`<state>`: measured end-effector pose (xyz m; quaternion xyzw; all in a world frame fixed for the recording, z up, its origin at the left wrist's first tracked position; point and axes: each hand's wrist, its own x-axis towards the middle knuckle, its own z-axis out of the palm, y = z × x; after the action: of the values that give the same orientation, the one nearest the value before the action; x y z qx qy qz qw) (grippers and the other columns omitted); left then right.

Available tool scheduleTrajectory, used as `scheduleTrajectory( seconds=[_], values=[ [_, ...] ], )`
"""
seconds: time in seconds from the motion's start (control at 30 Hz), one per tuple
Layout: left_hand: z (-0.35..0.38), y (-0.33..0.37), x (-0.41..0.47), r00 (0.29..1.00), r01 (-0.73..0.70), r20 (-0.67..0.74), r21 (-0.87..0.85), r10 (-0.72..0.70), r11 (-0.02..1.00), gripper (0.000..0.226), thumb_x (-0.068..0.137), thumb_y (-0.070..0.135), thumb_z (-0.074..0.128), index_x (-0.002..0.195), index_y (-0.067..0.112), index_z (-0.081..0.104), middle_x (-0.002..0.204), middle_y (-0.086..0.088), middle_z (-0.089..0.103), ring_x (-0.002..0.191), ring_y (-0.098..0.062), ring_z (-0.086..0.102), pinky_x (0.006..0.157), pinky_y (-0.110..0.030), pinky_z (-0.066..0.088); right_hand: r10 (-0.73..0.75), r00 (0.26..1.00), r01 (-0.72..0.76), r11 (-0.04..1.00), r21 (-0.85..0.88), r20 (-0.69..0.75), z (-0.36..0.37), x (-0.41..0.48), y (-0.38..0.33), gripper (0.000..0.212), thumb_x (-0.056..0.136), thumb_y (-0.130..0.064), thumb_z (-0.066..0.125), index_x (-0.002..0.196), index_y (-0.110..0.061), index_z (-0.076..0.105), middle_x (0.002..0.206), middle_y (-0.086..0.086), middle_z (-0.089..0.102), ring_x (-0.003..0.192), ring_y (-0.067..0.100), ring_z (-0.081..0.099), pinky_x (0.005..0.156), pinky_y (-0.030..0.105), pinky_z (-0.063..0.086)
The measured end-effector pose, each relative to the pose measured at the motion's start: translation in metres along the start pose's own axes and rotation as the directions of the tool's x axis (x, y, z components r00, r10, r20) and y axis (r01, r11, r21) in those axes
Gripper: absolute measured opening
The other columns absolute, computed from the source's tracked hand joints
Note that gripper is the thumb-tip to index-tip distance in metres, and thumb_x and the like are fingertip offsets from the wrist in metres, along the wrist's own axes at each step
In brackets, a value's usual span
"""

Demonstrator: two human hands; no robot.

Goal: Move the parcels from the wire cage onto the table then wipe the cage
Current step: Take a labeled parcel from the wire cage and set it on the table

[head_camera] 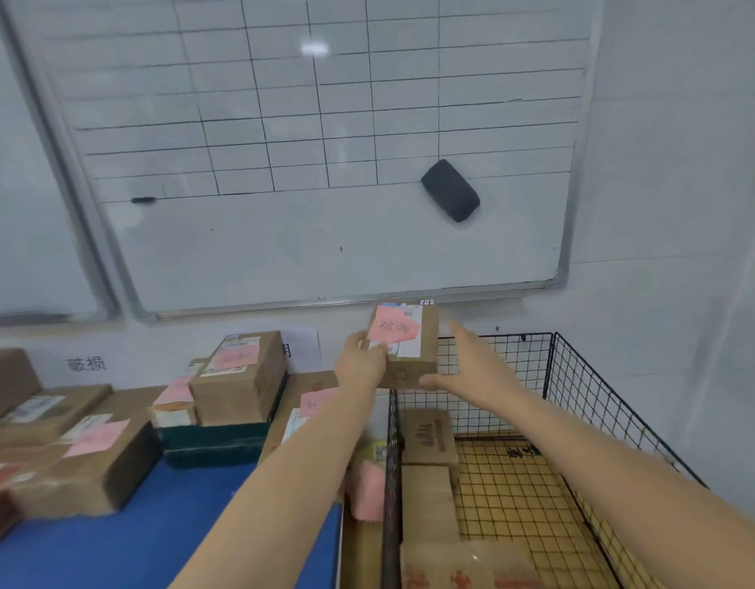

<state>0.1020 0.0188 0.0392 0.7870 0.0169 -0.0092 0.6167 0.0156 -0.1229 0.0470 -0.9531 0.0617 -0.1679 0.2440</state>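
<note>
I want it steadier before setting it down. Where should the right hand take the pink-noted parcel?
Likely its right side, from the right: the left hand grips the parcel at its left near corner, so the flat opposite face balances it, and the open right hand is beside it.

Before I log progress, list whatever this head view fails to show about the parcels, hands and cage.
- Head view: the held parcel, gripped by the left hand, has label print too blurred to read.
- Right hand: fingers motion-blurred; contact with the parcel unclear.
- Pink object beside the wire cage: blurred, partly behind the left forearm.
- Cage's near end and the parcels inside: cut off by the bottom edge.
</note>
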Motion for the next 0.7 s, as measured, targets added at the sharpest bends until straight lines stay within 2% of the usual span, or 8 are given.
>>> scheduleTrajectory(
  seconds=[0.1, 0.17, 0.23, 0.33, 0.43, 0.53, 0.6, 0.7],
  values=[
    [-0.041, -0.001, 0.002, 0.998, -0.028, -0.055, -0.018, 0.027, 0.999, 0.052, 0.093, 0.021, 0.053, 0.143, 0.025, 0.040, 0.140, -0.002, 0.050, 0.122, -0.024, 0.049, 0.103, -0.037, 0.042, 0.032, 0.999, -0.032, 0.997, -0.064, 0.001, 0.011, -0.007, -0.026, 0.105, 0.073, -0.055, 0.074, 0.151, -0.012, 0.018, 0.153, 0.008, 0.031, 0.139, 0.023, 0.034, 0.108, 0.038, 0.035],
    [-0.072, -0.005, 0.002, 0.995, -0.040, -0.094, -0.017, 0.038, 0.999, 0.051, 0.094, 0.020, 0.052, 0.144, 0.024, 0.039, 0.140, -0.003, 0.049, 0.117, -0.022, 0.051, 0.100, -0.032, 0.043, 0.041, 0.999, -0.041, 0.998, -0.047, 0.013, 0.023, -0.010, -0.044, 0.107, 0.075, -0.055, 0.072, 0.153, -0.011, 0.013, 0.157, 0.008, 0.024, 0.142, 0.024, 0.028, 0.112, 0.038, 0.030],
    [-0.101, -0.012, -0.001, 0.992, -0.034, -0.123, -0.016, 0.032, 0.999, 0.051, 0.095, 0.019, 0.051, 0.144, 0.024, 0.039, 0.139, -0.002, 0.050, 0.108, -0.018, 0.053, 0.091, -0.025, 0.042, 0.046, 0.998, -0.046, 0.999, -0.011, 0.035, 0.035, -0.012, -0.062, 0.108, 0.074, -0.057, 0.072, 0.152, -0.011, 0.015, 0.157, 0.008, 0.025, 0.142, 0.024, 0.028, 0.112, 0.039, 0.031],
    [-0.141, -0.024, -0.005, 0.986, -0.015, -0.164, -0.022, 0.011, 1.000, 0.052, 0.094, 0.020, 0.052, 0.144, 0.025, 0.039, 0.138, -0.005, 0.052, 0.117, -0.022, 0.052, 0.096, -0.030, 0.042, -0.010, 0.997, 0.007, 0.999, 0.033, 0.079, 0.058, -0.010, -0.092, 0.115, 0.064, -0.072, 0.070, 0.150, -0.014, 0.021, 0.153, 0.007, 0.032, 0.138, 0.023, 0.035, 0.109, 0.040, 0.037],
    [-0.175, -0.031, -0.008, 0.975, -0.003, -0.220, -0.013, 0.000, 1.000, 0.050, 0.093, 0.019, 0.051, 0.142, 0.023, 0.041, 0.137, -0.005, 0.052, 0.117, -0.023, 0.053, 0.095, -0.031, 0.043, -0.068, 0.990, 0.057, 0.994, 0.088, 0.123, 0.075, -0.009, -0.130, 0.107, 0.073, -0.057, 0.073, 0.151, -0.009, 0.018, 0.153, 0.012, 0.031, 0.139, 0.025, 0.034, 0.109, 0.039, 0.034],
    [-0.203, -0.038, -0.015, 0.963, 0.005, -0.270, -0.046, -0.018, 0.999, 0.051, 0.093, 0.017, 0.050, 0.143, 0.022, 0.040, 0.136, -0.005, 0.052, 0.103, -0.020, 0.054, 0.085, -0.030, 0.048, -0.123, 0.981, 0.102, 0.985, 0.142, 0.149, 0.092, -0.007, -0.160, 0.104, 0.074, -0.053, 0.074, 0.150, -0.009, 0.019, 0.151, 0.011, 0.034, 0.136, 0.024, 0.037, 0.107, 0.039, 0.038],
    [-0.223, -0.039, -0.017, 0.950, 0.009, -0.312, -0.042, -0.022, 0.999, 0.049, 0.093, 0.015, 0.049, 0.142, 0.019, 0.041, 0.136, -0.004, 0.052, 0.107, -0.021, 0.053, 0.082, -0.027, 0.044, -0.153, 0.972, 0.127, 0.980, 0.151, 0.178, 0.101, -0.007, -0.176, 0.101, 0.075, -0.052, 0.074, 0.149, -0.010, 0.020, 0.149, 0.010, 0.036, 0.134, 0.024, 0.040, 0.106, 0.039, 0.039],
    [-0.257, -0.042, -0.015, 0.924, 0.018, -0.380, -0.070, -0.043, 0.997, 0.051, 0.091, 0.018, 0.051, 0.141, 0.022, 0.042, 0.138, -0.004, 0.051, 0.116, -0.023, 0.051, 0.095, -0.031, 0.046, -0.161, 0.957, 0.120, 0.977, 0.176, 0.242, 0.113, -0.005, -0.192, 0.090, 0.079, -0.046, 0.073, 0.147, -0.012, 0.025, 0.147, 0.009, 0.039, 0.124, 0.023, 0.050, 0.097, 0.035, 0.045]
  ],
)
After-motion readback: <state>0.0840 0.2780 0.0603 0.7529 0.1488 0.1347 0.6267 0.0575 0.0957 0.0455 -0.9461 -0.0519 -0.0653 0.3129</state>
